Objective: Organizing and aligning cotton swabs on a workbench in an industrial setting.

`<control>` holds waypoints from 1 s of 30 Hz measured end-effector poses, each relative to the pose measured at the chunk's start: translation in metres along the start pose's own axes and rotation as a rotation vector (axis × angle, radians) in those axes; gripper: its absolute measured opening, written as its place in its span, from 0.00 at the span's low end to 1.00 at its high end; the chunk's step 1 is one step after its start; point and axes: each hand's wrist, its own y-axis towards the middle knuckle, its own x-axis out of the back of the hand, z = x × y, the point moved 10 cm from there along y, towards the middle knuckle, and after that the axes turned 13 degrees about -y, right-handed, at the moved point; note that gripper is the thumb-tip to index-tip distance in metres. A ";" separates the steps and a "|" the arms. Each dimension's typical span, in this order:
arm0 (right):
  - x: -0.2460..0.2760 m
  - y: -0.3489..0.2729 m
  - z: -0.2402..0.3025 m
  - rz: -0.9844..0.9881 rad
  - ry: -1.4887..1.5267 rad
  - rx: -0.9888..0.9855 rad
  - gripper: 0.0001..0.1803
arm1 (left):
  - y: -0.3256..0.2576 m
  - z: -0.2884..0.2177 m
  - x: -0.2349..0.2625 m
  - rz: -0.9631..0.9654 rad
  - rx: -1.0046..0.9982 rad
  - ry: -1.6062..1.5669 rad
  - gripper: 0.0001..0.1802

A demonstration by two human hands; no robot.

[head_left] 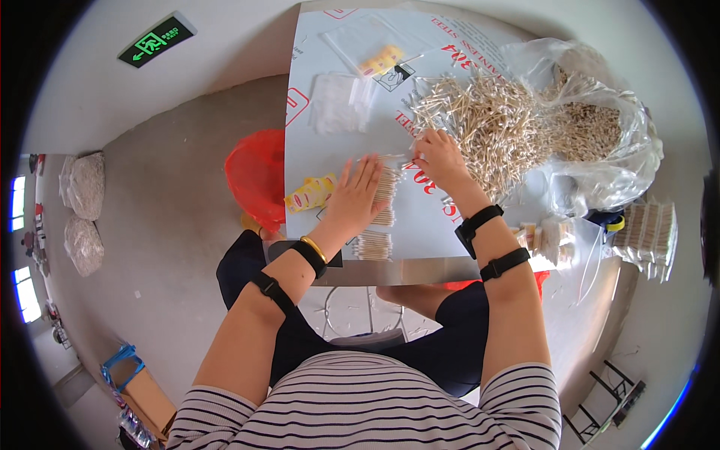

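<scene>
My left hand (358, 193) lies with its fingers stretched out over the left side of a neat row of cotton swabs (386, 196), touching it. A second lined-up bundle of swabs (373, 245) is nearer me, by the table's front edge. My right hand (441, 159) is at the left edge of a large loose heap of wooden-stick cotton swabs (487, 120). Its fingers are curled together; what they pinch, if anything, is too small to make out. Yellow printed packet labels (311, 193) lie just left of my left hand.
Clear plastic sleeves (341, 103) and a bag with yellow labels (382, 61) lie at the table's far side. A big clear bag of swabs (592, 127) stands right, above packed bundles (646, 236). A red bag (256, 176) hangs off the table's left edge.
</scene>
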 end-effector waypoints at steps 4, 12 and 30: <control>0.003 -0.004 -0.002 0.028 -0.046 -0.027 0.05 | -0.005 0.001 -0.003 -0.013 0.055 0.042 0.46; -0.011 0.015 0.021 0.179 -0.424 0.173 0.08 | 0.000 -0.003 0.009 -0.034 0.064 0.000 0.46; 0.091 -0.142 0.111 0.150 1.733 -0.207 0.09 | -0.046 -0.094 0.113 -0.187 0.328 -1.739 0.14</control>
